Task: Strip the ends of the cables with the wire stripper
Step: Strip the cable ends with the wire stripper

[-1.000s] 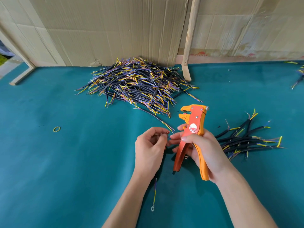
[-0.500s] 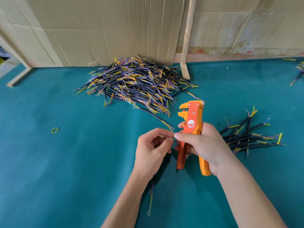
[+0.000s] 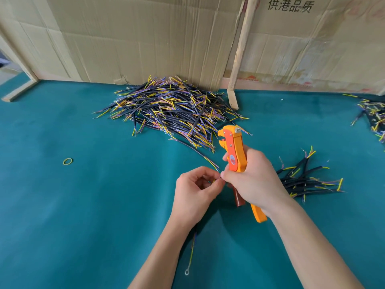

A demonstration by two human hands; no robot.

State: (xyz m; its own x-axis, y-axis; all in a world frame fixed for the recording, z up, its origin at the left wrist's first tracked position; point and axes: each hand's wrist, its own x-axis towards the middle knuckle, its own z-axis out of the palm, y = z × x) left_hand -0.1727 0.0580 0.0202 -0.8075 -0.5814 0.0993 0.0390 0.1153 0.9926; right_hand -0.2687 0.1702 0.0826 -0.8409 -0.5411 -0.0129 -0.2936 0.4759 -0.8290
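Observation:
My right hand (image 3: 253, 180) grips the orange and yellow wire stripper (image 3: 234, 151), jaws pointing up and away. My left hand (image 3: 194, 190) holds a thin cable between its curled fingers; the cable's upper end meets my right fingertips. The cable's lower end (image 3: 190, 255), yellow with a ring terminal, hangs below my left wrist. A big heap of black cables with yellow and purple ends (image 3: 170, 109) lies at the back. A smaller bunch of cables (image 3: 308, 180) lies right of my right hand.
The teal table cover (image 3: 83, 205) spreads all around. A yellow-green rubber band (image 3: 68, 161) lies at the left. Cardboard walls (image 3: 145, 38) and a wooden stick (image 3: 239, 51) stand behind. More cables (image 3: 373, 113) lie at the far right edge.
My right hand has turned the stripper more upright and brought its fingertips against my left hand's cable end. The view has tilted up slightly.

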